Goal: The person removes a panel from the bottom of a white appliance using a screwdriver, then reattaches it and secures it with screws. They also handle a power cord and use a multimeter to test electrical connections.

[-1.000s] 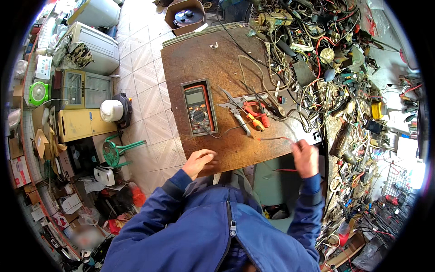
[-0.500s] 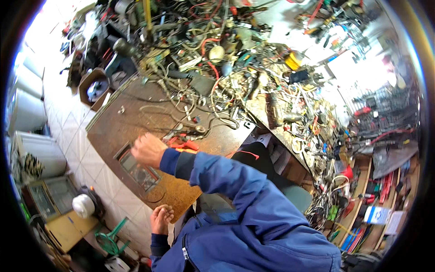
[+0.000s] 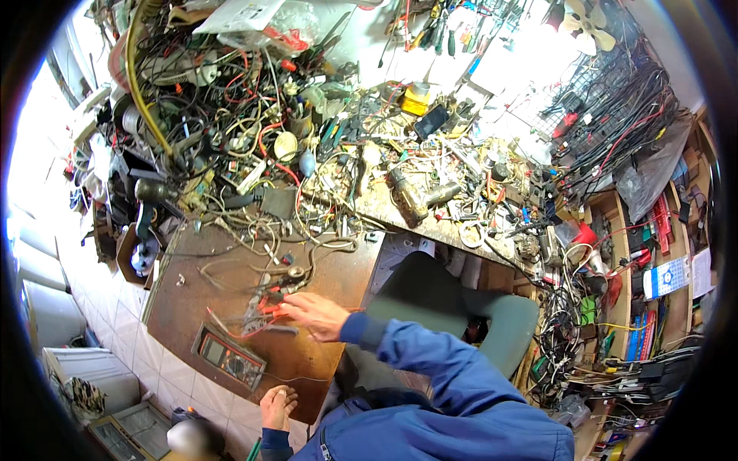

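Note:
My right hand [image 3: 314, 315] reaches over the brown tabletop. Its fingers are stretched out, and their tips are at a red-handled tool [image 3: 270, 307], probably pliers, partly hidden by the hand. I cannot see a grip on it. At the table's near edge, my left hand [image 3: 278, 407] is closed, fingers curled and thumb against them; whatever it may hold is too small to make out. Between the hands and the left table edge lies a multimeter [image 3: 229, 356] with a grey display. A red test lead [image 3: 244, 336] lies on the table beyond it.
Tangled cables [image 3: 307, 250] spread over the far part of the brown table [image 3: 181, 280]. A cluttered workbench [image 3: 377, 201] holds many loose parts and a drill-like tool [image 3: 411, 201]. A dark green chair [image 3: 419, 288] stands to the right, before shelves [image 3: 615, 269].
My right hand has moved from above the multimeter to the red-handled tool, and its fingers have straightened. The multimeter is now uncovered. My view has swung to the right; my left hand stays closed.

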Motion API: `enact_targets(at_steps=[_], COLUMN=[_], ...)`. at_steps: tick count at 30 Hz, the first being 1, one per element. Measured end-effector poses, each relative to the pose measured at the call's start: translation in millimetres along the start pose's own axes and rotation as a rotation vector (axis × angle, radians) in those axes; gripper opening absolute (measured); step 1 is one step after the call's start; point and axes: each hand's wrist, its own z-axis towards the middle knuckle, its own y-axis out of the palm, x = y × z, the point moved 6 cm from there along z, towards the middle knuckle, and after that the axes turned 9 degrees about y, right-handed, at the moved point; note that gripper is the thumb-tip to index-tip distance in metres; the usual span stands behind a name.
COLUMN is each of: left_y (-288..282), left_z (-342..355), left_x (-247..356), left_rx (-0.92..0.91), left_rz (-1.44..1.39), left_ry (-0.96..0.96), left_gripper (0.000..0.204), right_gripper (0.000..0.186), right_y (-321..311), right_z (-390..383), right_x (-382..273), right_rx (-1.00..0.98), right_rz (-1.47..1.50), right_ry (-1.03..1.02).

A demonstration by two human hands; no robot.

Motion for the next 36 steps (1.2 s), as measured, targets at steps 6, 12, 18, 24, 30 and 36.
enact_targets(at_steps=[6, 12, 18, 24, 30, 36], left_y=[-2.1, -24.8, -21.8, 115.7, 224.1, 378.8], left_z=[14.4, 32.7, 5.6, 18.3, 67.5, 178.3], left_x=[-10.5, -60.4, -61.0, 56.2, 140.9, 219.8], left_rx=[0.157, 0.079, -0.058, 0.005, -0.221, -0.373], left_rz=[0.112, 0.175, 0.330, 0.487, 0.937, 0.848], left_ry=[-0.062, -0.150, -0.050, -0.139, 0.150, 0.411], left_gripper=[0.018, 0.028, 0.017, 0.022, 0.035, 0.063], right_gripper=[0.038, 0.061, 0.104, 0.078, 0.089, 0.092], right_y=[-166.1, -340.9, -371.4, -365.9, -372.1, -366.7], right_z=[-10.3, -66.7, -13.4, -7.6, 36.5, 76.0], right_x=[216.6, 533.5, 618.8, 668.0, 582.4, 453.5], right_rx=[0.045, 0.789, 0.799, 0.991, 1.007, 0.681], right_rz=[-0.259, -0.137, 0.078, -0.124, 0.264, 0.994], right_ry=[0.581, 1.359, 1.557, 1.676, 1.293, 0.599])
